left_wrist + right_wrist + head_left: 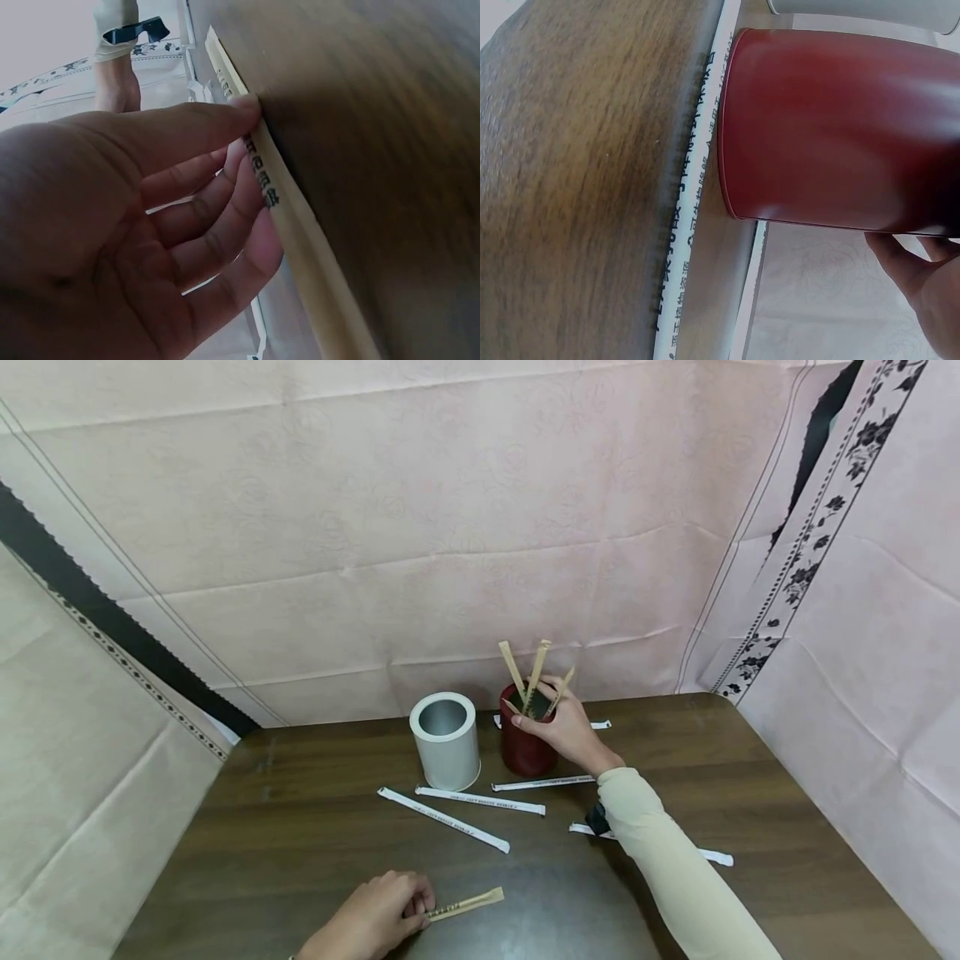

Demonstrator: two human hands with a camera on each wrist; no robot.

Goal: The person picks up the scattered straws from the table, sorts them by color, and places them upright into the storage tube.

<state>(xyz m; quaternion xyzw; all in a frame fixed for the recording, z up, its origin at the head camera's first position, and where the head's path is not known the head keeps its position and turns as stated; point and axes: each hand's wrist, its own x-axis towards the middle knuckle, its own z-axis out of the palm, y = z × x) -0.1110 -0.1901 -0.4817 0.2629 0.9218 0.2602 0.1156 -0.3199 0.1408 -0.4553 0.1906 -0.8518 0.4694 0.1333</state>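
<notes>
My left hand [375,914] pinches a narrow tan paper packet [468,904] printed with dark characters, thumb on one face, just above or on the near tabletop. At the back, my right hand [566,727] grips the upper part of a dark red cylindrical cup [528,756], thumb across the near side of its mouth and fingers at the far side. Several tan packets [512,668] lean out of that cup. In the right wrist view the red cup [840,135] stands beside a white paper-wrapped straw [694,180], with part of my right hand [930,289] by its side.
A pale grey cup [452,756] stands left of the red one. Several white wrapped straws [442,820] lie scattered on the brown wooden table [315,827], one partly under my right forearm. Light patterned cloth [450,510] hangs behind and at both sides.
</notes>
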